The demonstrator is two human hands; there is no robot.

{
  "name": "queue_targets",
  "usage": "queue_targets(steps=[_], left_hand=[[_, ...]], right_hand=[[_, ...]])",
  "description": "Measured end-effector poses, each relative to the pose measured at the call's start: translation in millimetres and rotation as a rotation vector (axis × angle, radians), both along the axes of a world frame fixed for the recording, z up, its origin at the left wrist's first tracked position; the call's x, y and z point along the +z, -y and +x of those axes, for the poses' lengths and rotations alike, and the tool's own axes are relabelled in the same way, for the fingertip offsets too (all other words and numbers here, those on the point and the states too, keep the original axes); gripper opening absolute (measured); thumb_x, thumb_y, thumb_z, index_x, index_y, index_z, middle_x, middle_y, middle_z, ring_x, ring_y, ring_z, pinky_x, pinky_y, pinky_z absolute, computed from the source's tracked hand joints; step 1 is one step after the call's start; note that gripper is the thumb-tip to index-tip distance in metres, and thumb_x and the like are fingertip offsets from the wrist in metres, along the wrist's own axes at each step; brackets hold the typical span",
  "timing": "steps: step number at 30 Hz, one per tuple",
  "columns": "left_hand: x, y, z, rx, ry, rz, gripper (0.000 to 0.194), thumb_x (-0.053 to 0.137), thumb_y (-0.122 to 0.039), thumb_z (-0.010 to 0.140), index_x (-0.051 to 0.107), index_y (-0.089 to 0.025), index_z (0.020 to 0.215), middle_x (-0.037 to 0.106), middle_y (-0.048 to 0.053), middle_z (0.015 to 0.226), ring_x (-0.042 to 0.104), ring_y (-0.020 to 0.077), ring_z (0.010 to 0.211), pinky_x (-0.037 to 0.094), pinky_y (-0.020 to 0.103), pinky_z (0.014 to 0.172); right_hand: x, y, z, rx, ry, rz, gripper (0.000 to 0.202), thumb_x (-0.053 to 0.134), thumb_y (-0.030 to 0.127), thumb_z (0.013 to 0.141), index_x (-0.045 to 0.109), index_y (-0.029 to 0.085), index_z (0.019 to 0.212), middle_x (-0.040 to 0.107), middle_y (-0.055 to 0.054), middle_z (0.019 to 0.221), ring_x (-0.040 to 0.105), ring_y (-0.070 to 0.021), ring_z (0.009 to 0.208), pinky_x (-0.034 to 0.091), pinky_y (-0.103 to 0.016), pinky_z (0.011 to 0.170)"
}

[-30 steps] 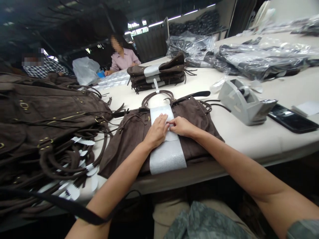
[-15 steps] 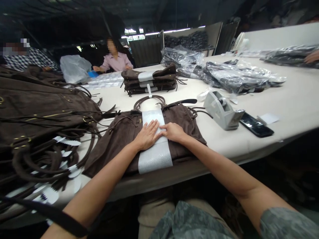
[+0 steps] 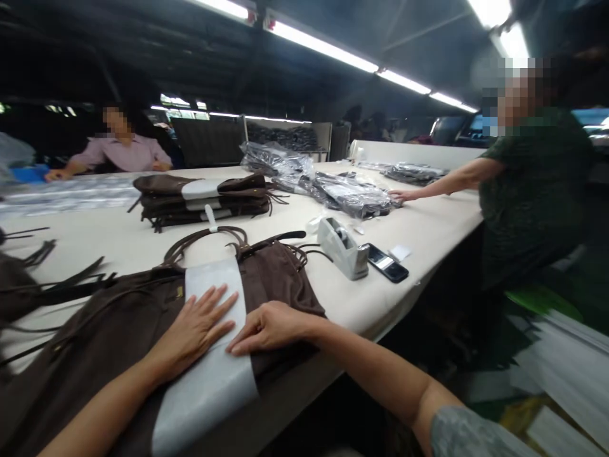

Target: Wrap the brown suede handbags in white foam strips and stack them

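A dark brown bag (image 3: 280, 273) lies flat at the table's near edge, with a pale foam-like band (image 3: 214, 393) across its middle. Its looped handles (image 3: 238, 236) point away from me and carry a white tag. My left hand (image 3: 195, 330) rests on the band and bag, fingers spread. Beside it my right hand (image 3: 266, 327) has its thumb and bent fingers drawn together at the band's surface; whatever lies between the fingertips is too small to make out.
A tape dispenser (image 3: 342, 247) and a phone (image 3: 385, 261) sit right of the bag. Behind are stacked banded bags (image 3: 200, 200) and plastic-wrapped bundles (image 3: 349, 190). One person stands at right, touching a bundle; another is across the table (image 3: 442, 212).
The view has swung right and up, bringing the standing person into sight. Both hands remain at the band, with the right fingertips a little nearer me along it.
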State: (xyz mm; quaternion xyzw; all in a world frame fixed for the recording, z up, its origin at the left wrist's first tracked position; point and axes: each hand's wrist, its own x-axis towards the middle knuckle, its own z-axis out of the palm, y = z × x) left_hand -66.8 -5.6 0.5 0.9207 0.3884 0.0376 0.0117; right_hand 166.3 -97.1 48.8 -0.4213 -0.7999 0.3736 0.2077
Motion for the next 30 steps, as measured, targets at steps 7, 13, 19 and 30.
queue_targets(steps=[7,13,19,30], left_hand=[[-14.2,-11.2,-6.5,-0.024,0.1,0.031,0.057,0.036,-0.065,0.092,0.046,-0.039,0.141,0.028,0.002,0.157,0.025,0.0344,0.146,0.025,0.061,0.116],[-18.9,-23.0,-14.0,-0.067,0.19,-0.057,0.059,0.034,-0.07,0.089,0.049,-0.041,0.139,0.028,-0.001,0.157,0.023,0.0313,0.147,0.021,0.057,0.118],[-16.6,-24.8,-21.3,-0.117,0.255,-0.107,0.054,0.041,-0.07,0.086,0.054,-0.045,0.133,0.034,-0.002,0.154,0.03,0.0318,0.144,0.024,0.057,0.116],[2.6,-15.6,-13.7,-0.05,0.264,-0.178,0.052,0.049,-0.064,0.083,0.061,-0.041,0.128,0.039,0.0,0.151,0.033,0.0315,0.142,0.027,0.053,0.116]], right_hand=[[54.2,61.8,98.3,-0.321,-0.525,0.125,0.03,0.071,0.037,0.084,0.076,0.021,0.109,0.069,-0.007,0.096,0.062,-0.0172,0.08,0.051,-0.028,0.073],[66.1,18.7,212.0,-1.158,-0.261,0.221,0.032,0.072,0.044,0.079,0.072,0.014,0.091,0.069,-0.007,0.096,0.059,-0.0184,0.089,0.046,-0.027,0.076],[56.3,-3.1,231.0,-1.093,-0.223,-0.163,0.033,0.072,0.043,0.079,0.073,0.011,0.074,0.07,-0.01,0.089,0.058,-0.0164,0.079,0.041,-0.024,0.062],[57.5,-12.3,227.0,-1.184,-0.384,-0.222,0.016,0.08,0.018,0.067,0.065,0.013,0.065,0.066,-0.005,0.07,0.056,-0.0132,0.068,0.043,-0.025,0.065]])
